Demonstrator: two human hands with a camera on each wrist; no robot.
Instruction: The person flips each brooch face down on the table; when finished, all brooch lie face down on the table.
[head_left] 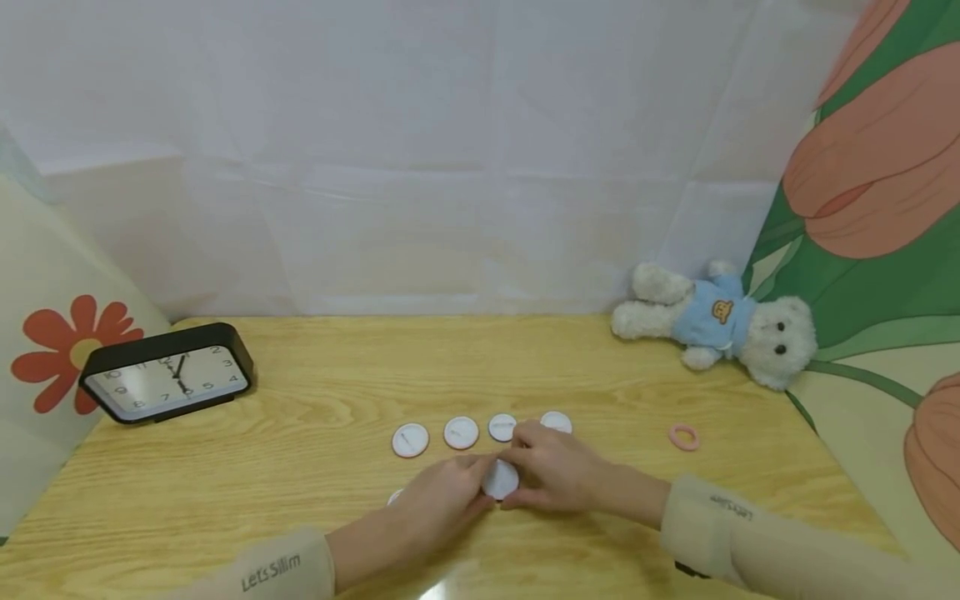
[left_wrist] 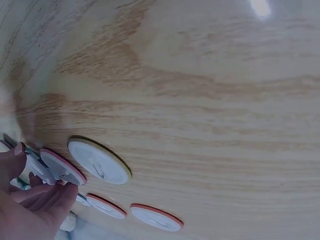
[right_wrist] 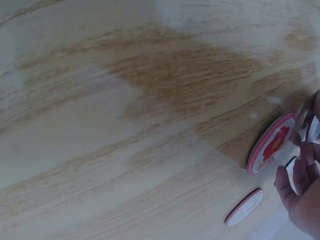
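Note:
My left hand and right hand meet at the middle front of the table. Between them, their fingers pinch a round pin badge, its whitish side up. In the left wrist view, my left fingers are close to a red-rimmed badge, with a yellow-rimmed badge lying nearby. Seen from the right wrist, a tilted pink-rimmed badge with a red flower stands by my right hand. A row of badges lies pin side up just beyond the hands, including one badge.
A black-framed clock stands at the left. The plush bear in a blue shirt lies at the back right, and a pink ring lies right of the hands. Behind the wooden table hangs a white cloth.

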